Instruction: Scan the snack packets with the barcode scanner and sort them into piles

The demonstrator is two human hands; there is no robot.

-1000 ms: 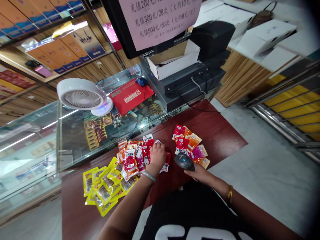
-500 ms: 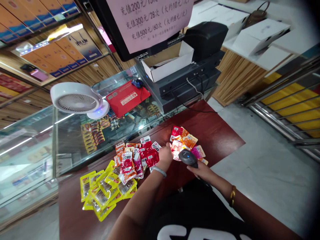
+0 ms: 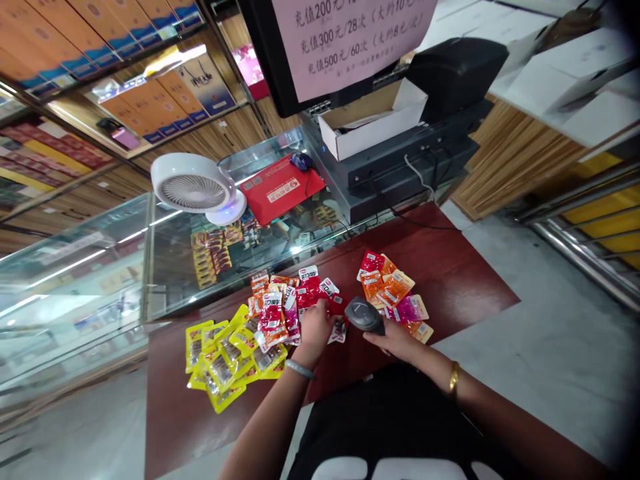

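In the head view my right hand (image 3: 397, 341) is wrapped round the handle of a dark barcode scanner (image 3: 365, 316). The scanner's head points left, over the table between two groups of snack packets. My left hand (image 3: 316, 330) is closed at the right side of the middle pile, its fingers on a red snack packet (image 3: 339, 331) that they partly hide. Red and orange packets (image 3: 271, 312) overlap in that pile. Yellow packets (image 3: 225, 363) with clear windows lie left of it. Beyond the scanner is a smaller group of orange, red and purple packets (image 3: 395, 288).
A dark red tabletop (image 3: 460, 273) carries the packets. Behind it, a glass counter (image 3: 175, 233) holds a white fan (image 3: 195, 187), a red mat (image 3: 280, 190) and a mouse (image 3: 301, 161). A black cash-register unit (image 3: 400, 170) with a white box (image 3: 375, 127) stands under a screen bearing a pink sign (image 3: 350, 50).
My left hand has moved from beside the right-hand group back to the red packets in the middle pile. The scanner stays in my right hand. The view has shifted left.
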